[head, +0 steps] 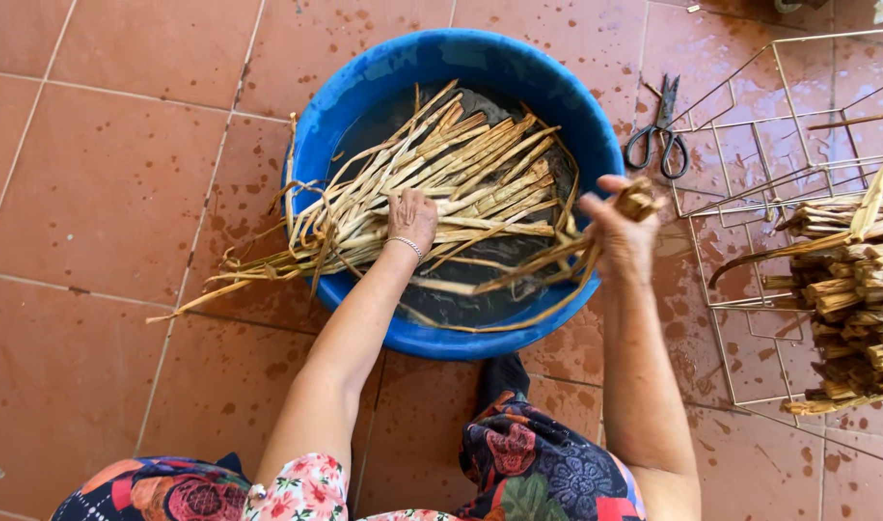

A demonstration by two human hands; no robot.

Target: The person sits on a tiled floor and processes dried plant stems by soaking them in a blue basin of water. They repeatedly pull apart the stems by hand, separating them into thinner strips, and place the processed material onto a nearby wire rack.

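A blue plastic basin point(364, 87) holding dark water stands on the tiled floor. A bundle of long tan dried plant strips point(461, 164) lies across it, ends hanging over its left rim. My left hand point(411, 218), with a bracelet at the wrist, presses down on the bundle in the basin. My right hand point(617, 229) is lifted above the basin's right rim and grips a few wet strips point(547, 260), which trail down into the water.
Black scissors point(659, 135) lie on the wet tiles right of the basin. A wire rack point(750, 193) lies at the right, with a stack of folded strips point(851, 299) on it. Floral fabric covers my knees at the bottom.
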